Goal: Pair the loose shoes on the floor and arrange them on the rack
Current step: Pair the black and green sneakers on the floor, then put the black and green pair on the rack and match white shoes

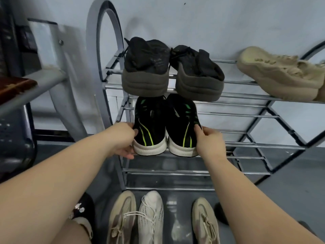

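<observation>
Two black sneakers with green stripes (166, 125) stand heels-out, side by side on the rack's (246, 147) second shelf; my left hand (123, 138) grips one, my right hand (209, 140) the other; three pale shoes (151, 217) lie on the floor below

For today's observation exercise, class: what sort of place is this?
Probably a home entryway or storage corner: a tiered grey metal shoe rack stands against a plain pale wall, and loose beige lace-up sneakers lie on the grey floor.
</observation>
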The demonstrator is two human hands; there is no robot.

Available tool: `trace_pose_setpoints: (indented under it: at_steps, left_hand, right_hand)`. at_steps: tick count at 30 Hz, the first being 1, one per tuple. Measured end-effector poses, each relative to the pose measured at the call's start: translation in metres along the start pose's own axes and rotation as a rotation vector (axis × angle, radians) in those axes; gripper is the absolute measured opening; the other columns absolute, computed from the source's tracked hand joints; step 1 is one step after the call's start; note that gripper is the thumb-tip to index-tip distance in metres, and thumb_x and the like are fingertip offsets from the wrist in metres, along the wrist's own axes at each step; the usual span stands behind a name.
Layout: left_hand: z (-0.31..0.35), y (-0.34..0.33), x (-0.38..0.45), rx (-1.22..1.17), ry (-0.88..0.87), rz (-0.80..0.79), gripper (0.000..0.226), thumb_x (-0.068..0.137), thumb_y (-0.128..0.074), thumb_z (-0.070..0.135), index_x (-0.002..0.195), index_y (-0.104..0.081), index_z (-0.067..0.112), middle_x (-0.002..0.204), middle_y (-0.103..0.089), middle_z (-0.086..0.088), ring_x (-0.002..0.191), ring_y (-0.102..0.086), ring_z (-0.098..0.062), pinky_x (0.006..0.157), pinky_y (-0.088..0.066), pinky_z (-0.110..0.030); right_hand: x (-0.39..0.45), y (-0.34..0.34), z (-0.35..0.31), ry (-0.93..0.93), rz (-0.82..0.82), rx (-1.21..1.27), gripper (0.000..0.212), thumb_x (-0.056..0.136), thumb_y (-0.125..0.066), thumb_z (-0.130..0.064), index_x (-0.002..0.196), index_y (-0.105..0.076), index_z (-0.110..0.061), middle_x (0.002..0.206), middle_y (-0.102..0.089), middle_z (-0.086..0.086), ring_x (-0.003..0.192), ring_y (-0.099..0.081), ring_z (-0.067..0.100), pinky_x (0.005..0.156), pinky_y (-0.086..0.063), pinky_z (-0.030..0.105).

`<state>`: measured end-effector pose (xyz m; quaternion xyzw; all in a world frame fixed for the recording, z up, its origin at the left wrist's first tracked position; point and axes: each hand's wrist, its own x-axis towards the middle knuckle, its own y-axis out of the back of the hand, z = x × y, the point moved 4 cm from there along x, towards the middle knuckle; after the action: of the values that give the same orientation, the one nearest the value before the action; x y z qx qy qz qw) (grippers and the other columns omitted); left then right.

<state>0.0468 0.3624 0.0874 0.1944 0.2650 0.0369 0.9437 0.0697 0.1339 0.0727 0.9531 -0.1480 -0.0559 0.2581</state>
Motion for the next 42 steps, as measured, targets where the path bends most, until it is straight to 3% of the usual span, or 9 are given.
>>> trace_pose_setpoints:
  at_steps: [4,8,11,15,18,23,31,36,42]
  left_hand:
    - [-0.002,-0.001,-0.007,-0.047,-0.021,0.002,0.027,0.102,-0.035,0.021,0.125,-0.049,0.018,0.083,-0.058,-0.006,0.055,-0.054,-0.019,0.057,-0.053,-0.034]
    - [-0.003,-0.002,-0.013,-0.039,-0.052,0.002,0.043,0.100,-0.037,0.033,0.142,-0.034,0.023,0.090,-0.058,-0.003,0.063,-0.058,-0.021,0.059,-0.055,-0.033]
    - [0.002,0.000,-0.021,0.105,-0.096,0.024,0.054,0.099,-0.038,0.040,0.147,-0.021,0.022,0.104,-0.057,-0.006,0.094,-0.063,-0.031,0.079,-0.055,-0.040]
    - [0.015,0.006,-0.036,0.552,-0.267,0.199,0.073,0.094,-0.041,0.049,0.151,-0.008,0.017,0.149,-0.035,-0.014,0.134,-0.037,-0.033,0.107,-0.035,-0.038]
    - [0.023,-0.007,-0.061,0.799,-0.453,0.281,0.074,0.094,-0.038,0.051,0.151,-0.005,0.019,0.156,-0.017,-0.014,0.142,-0.018,-0.032,0.114,-0.022,-0.041]
    - [0.013,-0.066,-0.098,1.057,-0.691,0.110,0.074,0.097,-0.034,0.048,0.151,0.006,0.017,0.160,0.011,-0.004,0.147,0.011,-0.022,0.121,0.002,-0.037]
    - [-0.007,-0.123,-0.135,1.124,-0.758,-0.101,0.077,0.096,-0.035,0.048,0.150,0.010,0.016,0.159,0.015,-0.005,0.148,0.008,-0.019,0.121,-0.001,-0.033]
    - [-0.001,-0.157,-0.156,1.337,-0.926,-0.132,0.075,0.096,-0.034,0.050,0.151,0.007,0.020,0.157,0.023,-0.007,0.146,0.018,-0.022,0.119,0.006,-0.034]
    - [0.028,-0.216,-0.172,1.349,-0.956,-0.213,0.077,0.095,-0.036,0.053,0.151,0.006,0.023,0.156,0.026,-0.007,0.145,0.021,-0.022,0.120,0.005,-0.036]
  right_hand:
    - [0.003,-0.001,0.009,0.002,-0.055,-0.186,0.040,0.095,-0.038,-0.050,0.093,-0.068,-0.024,0.097,-0.070,0.009,0.101,-0.059,0.033,0.094,-0.045,0.045]
    - [0.001,0.001,0.011,-0.016,-0.169,-0.137,0.052,0.090,-0.032,-0.060,0.120,-0.062,-0.030,0.120,-0.065,0.006,0.122,-0.051,0.032,0.105,-0.036,0.050]
    - [-0.006,0.006,0.005,0.031,-0.269,-0.237,0.056,0.089,-0.033,-0.063,0.128,-0.055,-0.029,0.130,-0.060,0.006,0.127,-0.047,0.032,0.107,-0.035,0.049]
    - [-0.022,0.025,-0.011,0.181,-0.235,-0.554,0.066,0.094,-0.036,-0.056,0.149,-0.027,-0.021,0.151,-0.036,0.005,0.142,-0.025,0.028,0.116,-0.018,0.049]
    - [-0.043,0.032,-0.020,0.361,-0.213,-0.820,0.069,0.094,-0.034,-0.058,0.151,-0.018,-0.022,0.153,-0.031,0.004,0.144,-0.019,0.027,0.116,-0.014,0.052]
    - [-0.081,0.047,-0.007,0.421,-0.297,-0.993,0.076,0.092,-0.031,-0.062,0.153,-0.004,-0.024,0.159,-0.016,0.004,0.148,-0.007,0.026,0.118,-0.007,0.051]
    - [-0.134,0.100,0.048,0.243,-0.407,-1.137,0.088,0.091,-0.034,-0.063,0.152,0.008,-0.017,0.161,0.000,0.009,0.148,0.001,0.028,0.118,0.000,0.051]
    - [-0.142,0.162,0.069,0.229,-0.347,-1.206,0.085,0.092,-0.035,-0.061,0.152,0.009,-0.019,0.161,0.005,0.009,0.148,0.005,0.028,0.119,0.002,0.050]
    - [-0.127,0.258,0.076,0.200,-0.240,-1.367,0.081,0.093,-0.030,-0.062,0.152,0.006,-0.020,0.161,0.001,0.009,0.148,0.001,0.028,0.118,0.004,0.052]
